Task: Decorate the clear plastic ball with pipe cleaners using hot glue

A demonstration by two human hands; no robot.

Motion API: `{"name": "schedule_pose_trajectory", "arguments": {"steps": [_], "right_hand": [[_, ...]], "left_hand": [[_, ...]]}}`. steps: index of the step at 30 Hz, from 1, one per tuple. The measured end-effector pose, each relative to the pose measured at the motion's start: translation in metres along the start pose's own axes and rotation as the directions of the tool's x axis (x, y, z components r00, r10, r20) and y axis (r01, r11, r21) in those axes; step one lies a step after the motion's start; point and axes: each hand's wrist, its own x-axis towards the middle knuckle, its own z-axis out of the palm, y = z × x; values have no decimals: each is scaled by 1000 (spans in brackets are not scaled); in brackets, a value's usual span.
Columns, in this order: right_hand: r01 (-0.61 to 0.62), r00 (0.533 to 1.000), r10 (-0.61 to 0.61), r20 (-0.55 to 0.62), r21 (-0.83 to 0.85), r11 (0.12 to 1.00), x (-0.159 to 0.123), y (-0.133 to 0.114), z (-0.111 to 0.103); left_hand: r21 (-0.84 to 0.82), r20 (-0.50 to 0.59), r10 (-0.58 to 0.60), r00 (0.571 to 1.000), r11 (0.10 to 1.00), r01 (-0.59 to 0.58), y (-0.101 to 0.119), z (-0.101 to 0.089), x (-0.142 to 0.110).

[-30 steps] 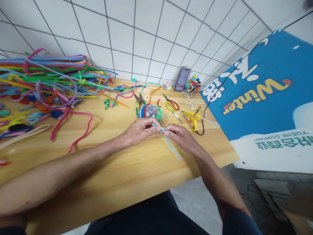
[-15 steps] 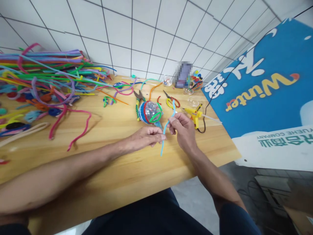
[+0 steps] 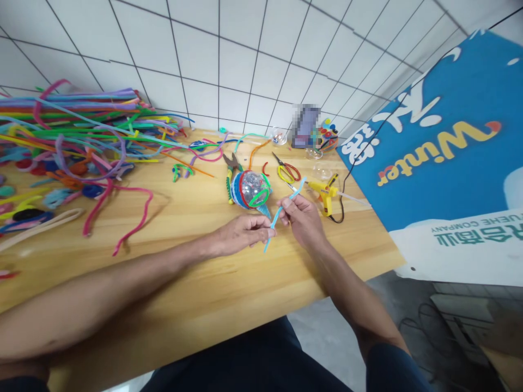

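A light blue pipe cleaner (image 3: 276, 215) stretches between my hands above the wooden table. My left hand (image 3: 251, 233) pinches it near its lower end, and a short tail sticks out below the thumb. My right hand (image 3: 300, 214) grips it higher up, with the upper part pointing away to the right. Just beyond my hands sits a clear ball (image 3: 254, 188) wrapped in blue, white and red pipe cleaners, with a green loop on its front. A light blue cone-shaped piece (image 3: 264, 210) juts from the ball toward my hands.
Green-handled pliers (image 3: 231, 163) lie against the ball's left side. Scissors (image 3: 287, 170) and a yellow glue gun (image 3: 326, 193) with a cord lie to the right. A large heap of pipe cleaners (image 3: 93, 130) fills the left. A phone-like device (image 3: 305, 128) leans at the wall.
The pipe cleaner has tilted, its upper end swinging to the right and toward me. Both hands keep their grip and have shifted only slightly.
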Motion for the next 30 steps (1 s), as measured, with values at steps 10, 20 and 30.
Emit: {"name": "schedule_pose_trajectory", "arguments": {"steps": [10, 20, 30], "right_hand": [[63, 998, -62, 20, -84, 994, -3, -6, -2], [27, 899, 95, 428, -270, 962, -19, -21, 2], [20, 891, 155, 427, -379, 925, -18, -21, -2]], "left_hand": [[104, 1, 64, 998, 992, -64, -4, 1, -4], [-225, -180, 117, 977, 962, -157, 12, -20, 3], [-197, -208, 122, 971, 967, -164, 14, -24, 4]]}}
